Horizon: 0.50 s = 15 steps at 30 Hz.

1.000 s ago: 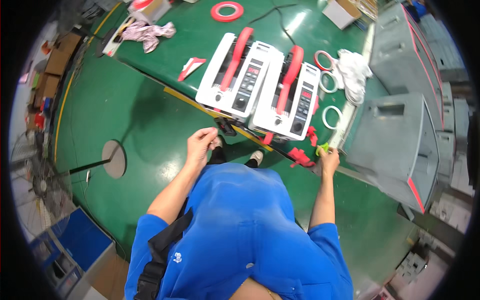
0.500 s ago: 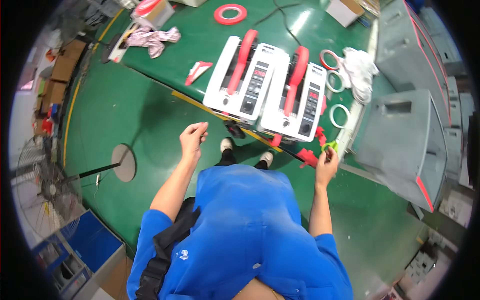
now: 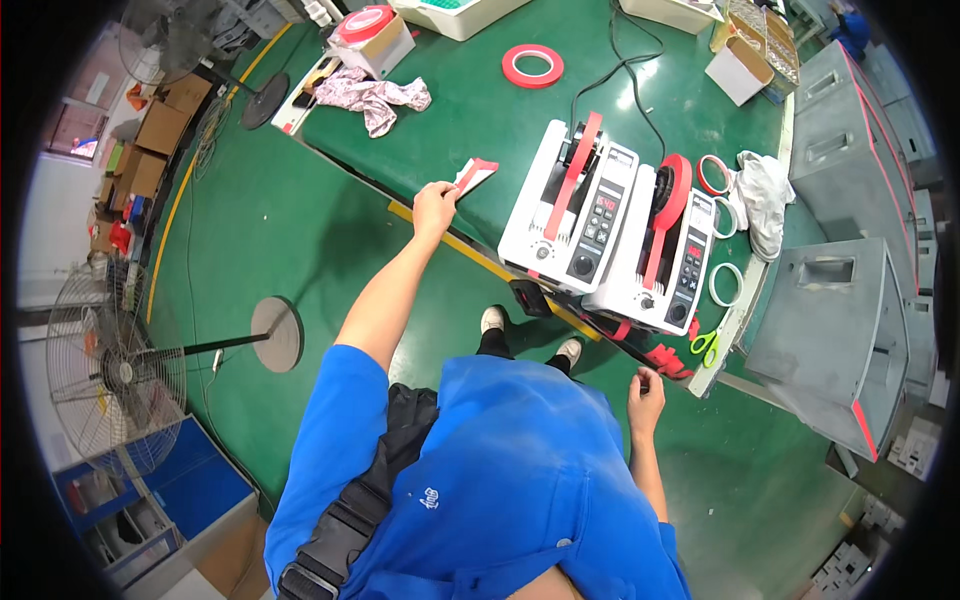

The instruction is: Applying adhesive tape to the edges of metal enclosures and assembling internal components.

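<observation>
My left hand [image 3: 435,208] reaches to the table's front edge, its fingers pinched at the near end of a small white-and-red wedge-shaped piece [image 3: 477,176]. That piece lies on the green table top. To its right stand two white tape dispensers [image 3: 567,215] with red tape fed over them and lit red displays; the second dispenser [image 3: 662,265] touches the first. My right hand [image 3: 646,398] hangs just off the front edge, fingers curled, with nothing plainly visible in them. Green-handled scissors [image 3: 705,345] lie on the table corner above it, beside crumpled red tape scraps [image 3: 668,361].
Tape rings [image 3: 726,284] and a white cloth [image 3: 765,205] lie along the right edge. A red tape roll [image 3: 532,66], a patterned rag [image 3: 372,98] and dark cables [image 3: 625,65] are farther back. Grey cabinets [image 3: 815,345] stand right; a floor fan [image 3: 120,370] stands left.
My left hand has moved forward to the white-and-red piece. My right hand has let go of the scissors and drawn back from the table corner. The view has shifted.
</observation>
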Available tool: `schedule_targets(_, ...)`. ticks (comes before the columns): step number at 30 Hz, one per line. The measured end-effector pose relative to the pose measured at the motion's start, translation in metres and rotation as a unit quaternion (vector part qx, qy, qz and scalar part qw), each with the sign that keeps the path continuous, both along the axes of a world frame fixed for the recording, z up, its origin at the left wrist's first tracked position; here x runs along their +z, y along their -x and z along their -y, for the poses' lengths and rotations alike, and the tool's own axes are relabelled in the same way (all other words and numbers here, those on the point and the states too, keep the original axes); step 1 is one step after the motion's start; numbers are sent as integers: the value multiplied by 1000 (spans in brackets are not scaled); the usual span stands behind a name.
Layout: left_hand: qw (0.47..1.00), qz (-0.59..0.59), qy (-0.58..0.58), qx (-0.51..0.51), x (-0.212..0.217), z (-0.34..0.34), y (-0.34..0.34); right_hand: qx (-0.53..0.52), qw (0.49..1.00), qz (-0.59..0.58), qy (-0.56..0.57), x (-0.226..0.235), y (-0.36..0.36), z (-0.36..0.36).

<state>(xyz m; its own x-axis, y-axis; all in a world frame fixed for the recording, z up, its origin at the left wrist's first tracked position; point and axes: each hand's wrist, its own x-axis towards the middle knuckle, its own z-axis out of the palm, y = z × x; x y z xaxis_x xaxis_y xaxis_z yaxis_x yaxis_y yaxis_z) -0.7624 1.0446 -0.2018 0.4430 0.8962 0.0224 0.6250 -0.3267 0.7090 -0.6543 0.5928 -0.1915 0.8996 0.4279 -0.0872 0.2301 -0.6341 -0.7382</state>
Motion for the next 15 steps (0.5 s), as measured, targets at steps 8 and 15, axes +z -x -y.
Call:
schedule_targets(8, 877, -313, -263, -252, -21, -22, -21, -22, 998, -57, 30, -5, 28, -8)
schedule_targets(15, 879, -244, -274, -305, -27, -31, -9, -48, 992, -105, 42, -15, 49, -20)
